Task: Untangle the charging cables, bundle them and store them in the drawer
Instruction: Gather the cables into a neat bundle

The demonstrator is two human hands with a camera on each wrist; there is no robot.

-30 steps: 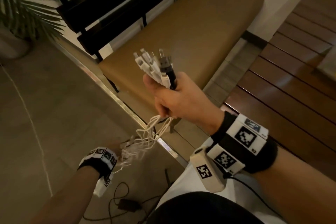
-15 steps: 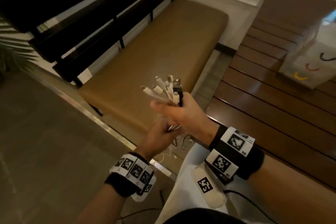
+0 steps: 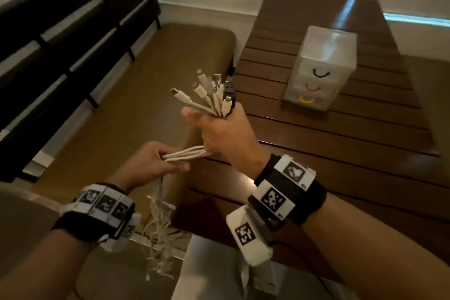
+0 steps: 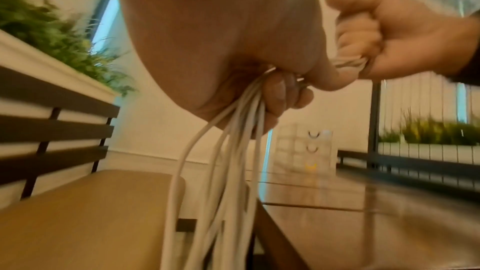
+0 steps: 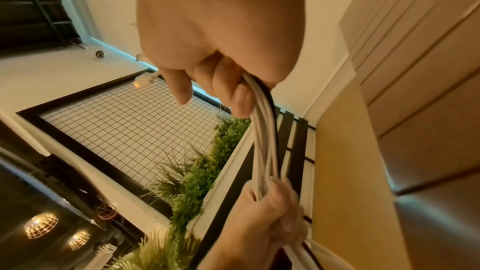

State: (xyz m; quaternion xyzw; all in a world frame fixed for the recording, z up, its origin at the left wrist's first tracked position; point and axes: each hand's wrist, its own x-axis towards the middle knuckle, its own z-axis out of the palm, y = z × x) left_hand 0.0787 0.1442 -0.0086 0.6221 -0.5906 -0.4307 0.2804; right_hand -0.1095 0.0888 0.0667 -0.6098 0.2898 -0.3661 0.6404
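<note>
No readable text anywhere; the wristbands (image 3: 287, 187) carry only square coded markers.

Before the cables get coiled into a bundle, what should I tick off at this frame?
1. Right hand grips the cables just below the plugs: ok.
2. Left hand grips the same strands lower down: ok.
3. Plugs lined up together: ok, though fanned out.
4. Tails below left hand free of knots: cannot tell, blurred.
5. Drawer unit on the table, open to receive: not ok, all drawers look closed.
</note>
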